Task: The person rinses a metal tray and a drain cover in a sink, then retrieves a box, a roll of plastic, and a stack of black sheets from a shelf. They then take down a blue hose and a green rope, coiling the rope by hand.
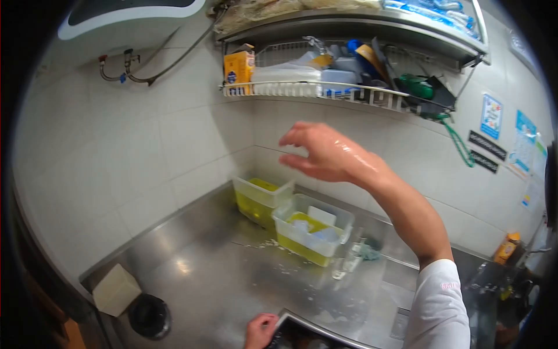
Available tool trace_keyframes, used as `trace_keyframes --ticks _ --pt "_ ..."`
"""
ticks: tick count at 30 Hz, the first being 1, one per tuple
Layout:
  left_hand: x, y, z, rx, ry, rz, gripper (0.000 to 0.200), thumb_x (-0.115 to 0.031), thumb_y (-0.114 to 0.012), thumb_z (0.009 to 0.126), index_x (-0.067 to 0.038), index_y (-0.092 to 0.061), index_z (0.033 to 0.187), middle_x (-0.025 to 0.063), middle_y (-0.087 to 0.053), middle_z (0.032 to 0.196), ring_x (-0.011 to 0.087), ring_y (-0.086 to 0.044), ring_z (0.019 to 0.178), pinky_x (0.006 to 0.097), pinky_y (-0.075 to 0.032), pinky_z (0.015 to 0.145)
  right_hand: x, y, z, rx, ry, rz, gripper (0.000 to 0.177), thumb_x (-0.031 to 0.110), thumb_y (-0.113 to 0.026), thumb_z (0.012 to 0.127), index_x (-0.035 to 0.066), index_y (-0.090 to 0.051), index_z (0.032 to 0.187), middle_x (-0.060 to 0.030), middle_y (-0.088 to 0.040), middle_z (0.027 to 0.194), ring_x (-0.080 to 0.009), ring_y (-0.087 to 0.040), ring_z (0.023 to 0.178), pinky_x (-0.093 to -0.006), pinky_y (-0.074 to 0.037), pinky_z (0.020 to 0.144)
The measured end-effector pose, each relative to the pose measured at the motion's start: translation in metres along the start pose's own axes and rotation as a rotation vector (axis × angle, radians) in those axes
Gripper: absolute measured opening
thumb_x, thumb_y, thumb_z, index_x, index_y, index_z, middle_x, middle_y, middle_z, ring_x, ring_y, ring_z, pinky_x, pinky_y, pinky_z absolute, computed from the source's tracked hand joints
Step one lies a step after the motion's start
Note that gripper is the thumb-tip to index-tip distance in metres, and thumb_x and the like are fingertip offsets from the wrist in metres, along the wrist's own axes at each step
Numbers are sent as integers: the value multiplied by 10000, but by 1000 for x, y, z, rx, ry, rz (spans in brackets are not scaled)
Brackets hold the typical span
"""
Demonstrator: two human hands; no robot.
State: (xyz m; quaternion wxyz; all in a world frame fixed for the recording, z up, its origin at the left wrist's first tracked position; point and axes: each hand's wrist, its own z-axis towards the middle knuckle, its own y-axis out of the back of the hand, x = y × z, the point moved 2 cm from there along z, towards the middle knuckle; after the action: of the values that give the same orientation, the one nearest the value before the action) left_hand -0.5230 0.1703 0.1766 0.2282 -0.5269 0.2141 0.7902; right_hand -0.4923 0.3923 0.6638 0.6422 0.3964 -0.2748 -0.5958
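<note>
My right hand point(325, 152) is raised in mid-air in front of the tiled wall, below the wire shelf. It looks wet and holds nothing; the thumb stands apart from the loosely bent fingers. Below it on the steel counter are two clear plastic tubs of yellow-green liquid, a rear tub point(256, 200) and a front tub point(302, 247) with pale pieces inside. At the bottom edge, my left hand point(260, 331) is closed at the corner of a dark tray point(296, 334) with a metallic rim. Most of the tray and its contents are cut off.
Beside the front tub lie clear glass-like pieces point(347, 262) and a greenish scrubber point(369, 252). White scraps are scattered over the wet counter point(203, 291). A cream block-shaped container point(116, 289) and a black round container point(149, 316) stand left. The loaded wire shelf point(349, 90) hangs above.
</note>
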Motion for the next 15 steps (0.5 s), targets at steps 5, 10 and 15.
trace_keyframes --ticks 5,10,15 --pt "-52 -3 16 82 139 106 276 -242 -642 1006 27 -671 1065 95 -699 987 148 -622 888 326 -513 803 -49 -63 114 -101 210 191 588 334 -692 899 12 -544 1369 -231 -599 1312 -386 -563 1244 -446 -468 1049" --pt "20 34 21 -126 352 126 277 -247 -613 1019 23 -669 1041 116 -677 946 198 -626 882 361 -514 826 -154 -57 304 -611 -129 -2 484 324 -726 853 -18 -652 1187 -245 -706 1077 -431 -677 1003 -470 -553 898" --pt "31 88 5 -315 497 314 197 -194 -727 938 -27 -728 1041 82 -746 971 154 -692 884 304 -546 825 -276 -130 444 -483 -378 -460 573 265 -656 935 155 -418 1445 -234 -607 1216 -387 -593 1103 -451 -481 961"
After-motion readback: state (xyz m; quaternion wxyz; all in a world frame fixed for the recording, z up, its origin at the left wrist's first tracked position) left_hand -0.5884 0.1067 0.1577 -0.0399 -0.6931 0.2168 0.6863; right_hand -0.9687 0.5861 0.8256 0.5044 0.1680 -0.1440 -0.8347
